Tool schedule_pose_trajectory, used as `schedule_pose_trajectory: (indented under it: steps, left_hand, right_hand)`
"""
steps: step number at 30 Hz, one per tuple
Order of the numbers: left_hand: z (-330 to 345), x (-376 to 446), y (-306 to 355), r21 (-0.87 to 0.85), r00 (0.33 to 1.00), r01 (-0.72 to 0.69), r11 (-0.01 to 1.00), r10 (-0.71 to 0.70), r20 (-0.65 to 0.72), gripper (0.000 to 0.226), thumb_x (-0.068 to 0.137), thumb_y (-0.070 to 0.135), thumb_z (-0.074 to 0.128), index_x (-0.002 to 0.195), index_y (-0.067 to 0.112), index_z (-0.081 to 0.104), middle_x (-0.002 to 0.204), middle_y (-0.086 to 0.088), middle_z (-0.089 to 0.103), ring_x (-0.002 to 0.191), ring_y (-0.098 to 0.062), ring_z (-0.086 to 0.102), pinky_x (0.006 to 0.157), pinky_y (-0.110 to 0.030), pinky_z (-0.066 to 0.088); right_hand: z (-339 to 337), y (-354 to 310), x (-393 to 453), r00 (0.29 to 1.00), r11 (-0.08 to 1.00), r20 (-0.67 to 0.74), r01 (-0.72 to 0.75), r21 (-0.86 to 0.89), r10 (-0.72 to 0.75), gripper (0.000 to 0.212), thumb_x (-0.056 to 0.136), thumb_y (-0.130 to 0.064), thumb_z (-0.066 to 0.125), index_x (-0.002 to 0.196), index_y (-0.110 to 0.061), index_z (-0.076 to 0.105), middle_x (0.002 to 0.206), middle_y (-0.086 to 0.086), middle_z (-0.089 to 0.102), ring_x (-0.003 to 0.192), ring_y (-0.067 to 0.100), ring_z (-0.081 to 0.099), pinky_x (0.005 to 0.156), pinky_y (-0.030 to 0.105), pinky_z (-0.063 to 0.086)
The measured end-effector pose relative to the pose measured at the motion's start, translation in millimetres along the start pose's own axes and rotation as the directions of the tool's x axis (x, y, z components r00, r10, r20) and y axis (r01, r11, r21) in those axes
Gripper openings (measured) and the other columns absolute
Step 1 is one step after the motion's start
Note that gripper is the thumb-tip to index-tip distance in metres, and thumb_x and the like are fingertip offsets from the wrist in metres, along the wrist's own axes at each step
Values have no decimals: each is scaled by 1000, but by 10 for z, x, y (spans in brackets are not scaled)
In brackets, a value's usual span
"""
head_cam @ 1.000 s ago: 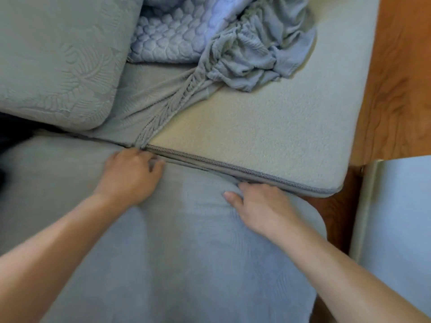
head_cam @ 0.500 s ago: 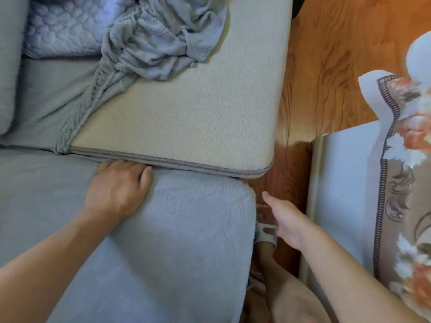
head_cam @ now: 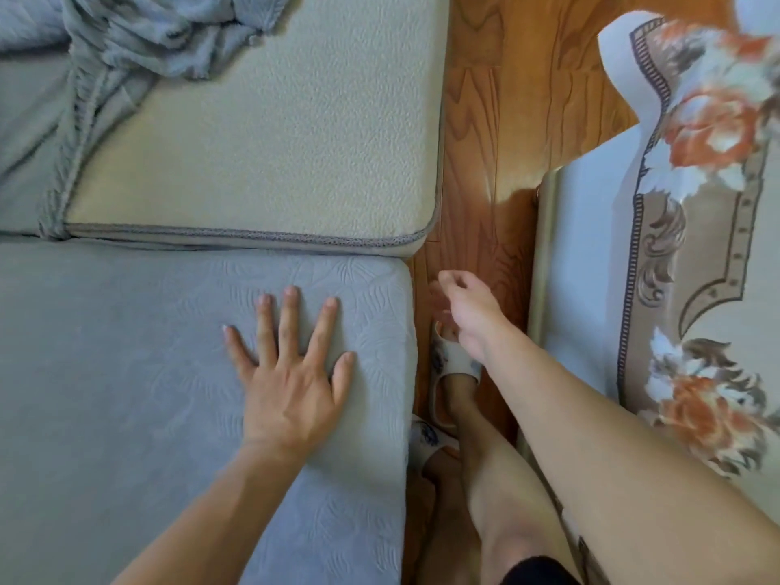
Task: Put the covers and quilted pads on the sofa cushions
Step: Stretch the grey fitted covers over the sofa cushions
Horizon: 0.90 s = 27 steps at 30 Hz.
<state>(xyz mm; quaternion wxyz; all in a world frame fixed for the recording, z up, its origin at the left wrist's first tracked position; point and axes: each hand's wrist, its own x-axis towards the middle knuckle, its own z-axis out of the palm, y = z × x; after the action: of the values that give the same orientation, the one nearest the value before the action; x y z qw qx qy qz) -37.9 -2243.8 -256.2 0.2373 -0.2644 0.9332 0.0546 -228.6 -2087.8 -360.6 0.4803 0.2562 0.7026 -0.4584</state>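
Observation:
The near sofa cushion (head_cam: 126,373) wears a grey-blue embossed cover. My left hand (head_cam: 291,373) lies flat on it with fingers spread, near its right edge. Beyond it sits a cream cushion (head_cam: 274,133) with grey piping, partly bare; a bunched grey cover (head_cam: 139,40) is gathered over its far left part. A sliver of the quilted pad (head_cam: 21,27) shows at the top left corner. My right hand (head_cam: 468,314) hangs off the cushion's right side above the floor, fingers loosely curled and holding nothing.
A wooden floor (head_cam: 498,120) runs between the sofa and a table on the right, which has a floral cloth (head_cam: 709,255) over it. My legs and slippered feet (head_cam: 451,365) stand in that narrow gap.
My left hand left the seam between the cushions and now lies flat further right on the covered cushion. My right hand drew off the cushion to the right, over the floor. The view swung right.

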Motion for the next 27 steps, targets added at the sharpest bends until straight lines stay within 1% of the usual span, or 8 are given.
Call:
schedule_pose_trajectory:
  steps: [7, 11, 13, 15, 20, 22, 24, 27]
  left_hand:
    - [-8, -64, 60, -7, 999, 25, 1000, -26, -33, 68, 99, 60, 19, 159, 38, -2, 168, -8, -1, 154, -33, -10, 118, -68, 1]
    - [19, -88, 62, -60, 995, 42, 997, -47, -90, 68, 96, 58, 24, 160, 37, 11, 168, -6, 7, 155, -31, -3, 119, -66, 2]
    - [86, -82, 62, -78, 987, 41, 996, -53, -153, 69, 94, 55, 28, 159, 35, 19, 167, -8, 13, 155, -32, 2, 119, -66, 3]
    - [156, -63, 86, -77, 976, 33, 997, -48, -214, 69, 93, 54, 30, 158, 32, 25, 166, -10, 17, 154, -34, 7, 119, -65, 3]
    - [193, -55, 113, -72, 954, 21, 997, -41, -295, 67, 93, 51, 35, 157, 30, 31, 164, -12, 23, 152, -36, 14, 119, -64, 8]
    - [158, -84, 120, -86, 941, 15, 996, -43, -335, 67, 90, 48, 41, 153, 27, 40, 159, -14, 32, 149, -39, 23, 118, -63, 14]
    - [72, -12, 136, -119, 924, -18, 993, -29, -381, 62, 86, 44, 47, 143, 21, 54, 148, -17, 45, 137, -42, 37, 112, -59, 26]
    - [-92, 332, 186, -190, 882, -78, 979, -21, -470, 37, 85, 33, 51, 108, 9, 68, 110, -17, 58, 102, -39, 49, 88, -50, 37]
  right_hand:
    - [288, 1130, -451, 909, 936, 234, -350, -26, 346, 49, 97, -19, 54, 142, -38, 48, 132, 5, 65, 114, 28, 65, 98, 50, 54]
    - [553, 1001, -309, 947, 922, 188, -303, 243, 262, 44, 96, -24, 47, 138, -36, 53, 130, 6, 65, 118, 28, 62, 106, 48, 47]
    - [582, 776, -60, 958, 909, 173, -275, 313, 230, 24, 98, -37, 53, 116, -27, 65, 110, 8, 70, 105, 26, 65, 97, 41, 52]
    - [566, 523, 236, 958, 921, 220, -248, 300, 186, 31, 96, -39, 58, 109, -14, 70, 102, 8, 72, 104, 31, 67, 91, 41, 56]
    - [462, 349, 531, 873, 927, 478, -255, 275, 98, 25, 103, -18, 52, 113, -2, 67, 106, 15, 74, 93, 23, 72, 77, 35, 61]
    - [368, 302, 621, 841, 936, 536, -246, 251, 77, 25, 101, -7, 52, 121, 1, 65, 113, 15, 72, 108, 27, 69, 94, 41, 57]
    - [325, 293, 752, 833, 957, 549, -211, 198, 70, 31, 99, -1, 53, 128, 3, 61, 123, 15, 67, 120, 30, 62, 105, 44, 50]
    - [387, 236, 914, 884, 974, 456, -180, 136, 100, 32, 100, -9, 53, 130, 2, 60, 121, 16, 68, 105, 26, 64, 88, 40, 56]
